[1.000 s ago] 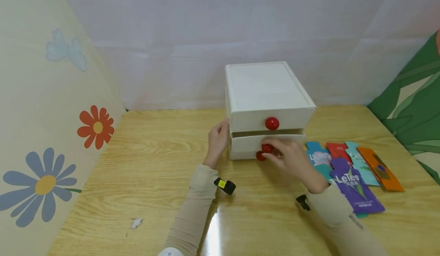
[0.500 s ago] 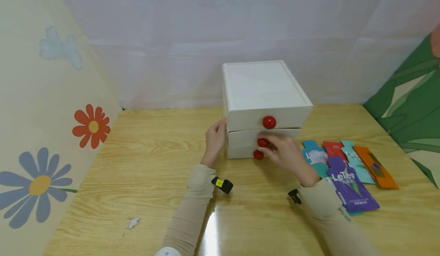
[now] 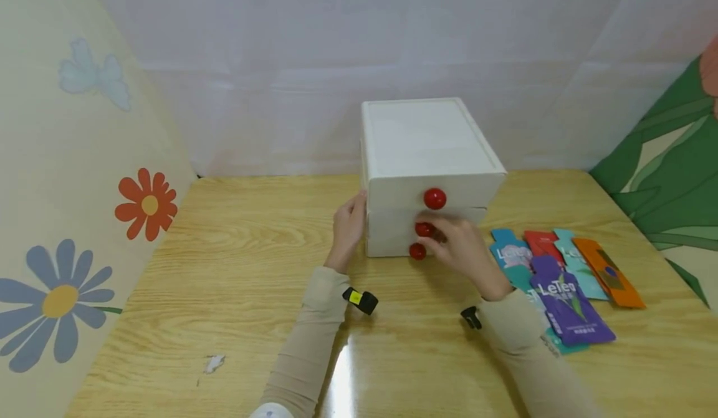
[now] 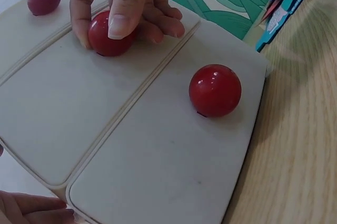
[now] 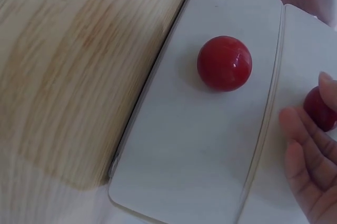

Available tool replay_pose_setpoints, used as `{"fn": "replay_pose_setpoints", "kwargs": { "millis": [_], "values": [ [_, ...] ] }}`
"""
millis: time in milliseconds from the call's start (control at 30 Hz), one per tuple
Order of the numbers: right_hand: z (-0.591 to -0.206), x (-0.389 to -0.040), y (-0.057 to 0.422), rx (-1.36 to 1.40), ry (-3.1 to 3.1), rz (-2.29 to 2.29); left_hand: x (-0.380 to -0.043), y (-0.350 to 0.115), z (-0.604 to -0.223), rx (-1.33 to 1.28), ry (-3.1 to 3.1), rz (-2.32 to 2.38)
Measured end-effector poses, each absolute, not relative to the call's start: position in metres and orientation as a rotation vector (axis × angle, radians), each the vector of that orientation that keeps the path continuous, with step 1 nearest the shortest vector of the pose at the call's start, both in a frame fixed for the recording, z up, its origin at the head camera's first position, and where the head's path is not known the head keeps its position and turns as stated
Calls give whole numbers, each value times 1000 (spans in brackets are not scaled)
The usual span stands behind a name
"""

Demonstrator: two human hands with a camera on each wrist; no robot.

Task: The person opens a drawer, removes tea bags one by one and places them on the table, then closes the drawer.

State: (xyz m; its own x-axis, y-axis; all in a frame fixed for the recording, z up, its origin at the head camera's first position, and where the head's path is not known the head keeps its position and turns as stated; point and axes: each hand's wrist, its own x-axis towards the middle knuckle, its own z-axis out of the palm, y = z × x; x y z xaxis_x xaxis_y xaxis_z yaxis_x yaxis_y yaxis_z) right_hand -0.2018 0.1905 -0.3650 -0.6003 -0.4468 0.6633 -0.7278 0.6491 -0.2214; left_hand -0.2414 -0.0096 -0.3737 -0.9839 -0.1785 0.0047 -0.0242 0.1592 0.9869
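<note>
A white drawer cabinet [image 3: 434, 137] with three red round knobs stands at the table's back. My right hand [image 3: 462, 250] pinches the middle knob [image 4: 108, 37] between thumb and fingers, with the other fingers near the drawer front. All three drawer fronts look flush in the wrist views. The top knob [image 3: 434, 198] and bottom knob [image 5: 225, 63] are untouched. Against the cabinet's left side rests my left hand [image 3: 348, 231]; in the left wrist view its fingers [image 4: 39, 209] look straight.
Right of the cabinet, several flat pouches overlap on the wooden table [image 3: 252, 268], among them a purple pouch [image 3: 569, 299] and an orange pouch [image 3: 610, 273]. A white cloth [image 3: 269, 69] hangs behind. Flower-printed panels [image 3: 62, 218] flank the table.
The middle drawer stood partly out with a gap above its front; my right hand has pushed it in by its knob until the gap closed. The left hand has stayed at the cabinet's side.
</note>
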Motion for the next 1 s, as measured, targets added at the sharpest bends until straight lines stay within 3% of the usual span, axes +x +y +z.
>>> {"fn": "replay_pose_setpoints", "kwargs": {
  "millis": [500,800,1000],
  "values": [
    [-365,-193,193,964,-2368,672,-240,-17,-373,74,-2346,-2009],
    [-368,-178,186,922,-2550,336,-232,-33,-382,-515,-2544,-1897],
    [-372,-180,178,836,-2830,271,-237,-26,-384,-530,-2616,-1741]
  ]
}}
